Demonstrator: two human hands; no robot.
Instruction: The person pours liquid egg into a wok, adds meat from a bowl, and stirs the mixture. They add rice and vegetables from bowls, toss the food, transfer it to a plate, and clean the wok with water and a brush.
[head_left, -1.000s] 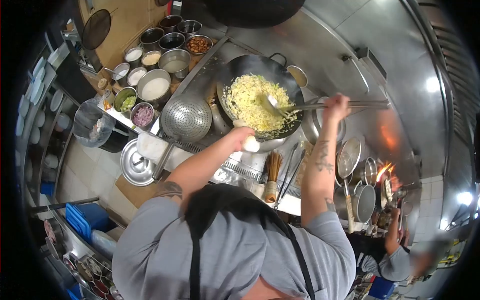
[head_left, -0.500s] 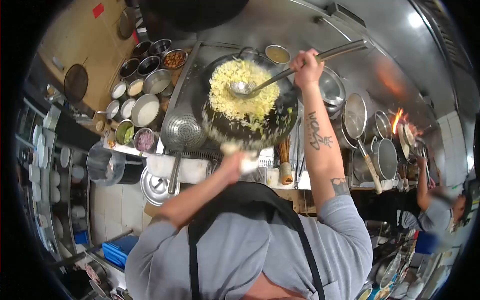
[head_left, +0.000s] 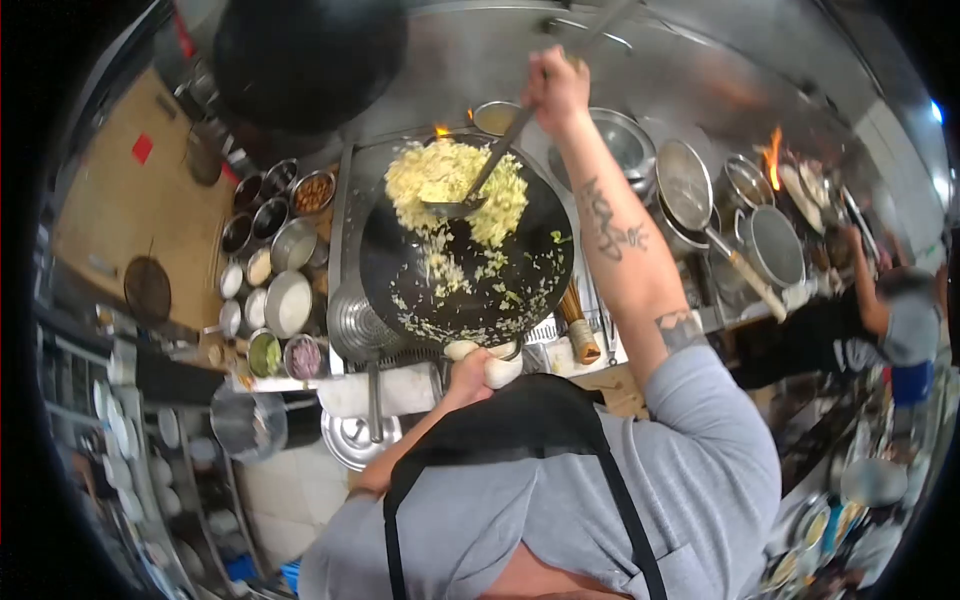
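Observation:
My left hand (head_left: 468, 380) is closed around a white cloth (head_left: 503, 371) at the near rim of a large black wok (head_left: 383, 250). Raised above the far right of the wok, my right hand (head_left: 557, 90) grips the handle of a long metal ladle (head_left: 503, 143). The ladle's bowl sits among pale yellow chopped food (head_left: 415, 175), possibly egg fried rice, heaped toward the far side. Loose white grains and green bits are scattered over the wok's near wall. The cloth hides the wok's handle.
Several seasoning pots (head_left: 290, 302) line the left. Beside the wok lie a perforated skimmer (head_left: 357, 322) and a bamboo brush (head_left: 580, 335). To the right are a mesh strainer (head_left: 684, 185), a stockpot (head_left: 773, 247), and flames (head_left: 773, 160) near another person (head_left: 905, 315).
The wok has come to rest lower against the stove, and the blurred, tossed food has settled toward its far side. My right hand has moved up with the ladle, its handle now steeper.

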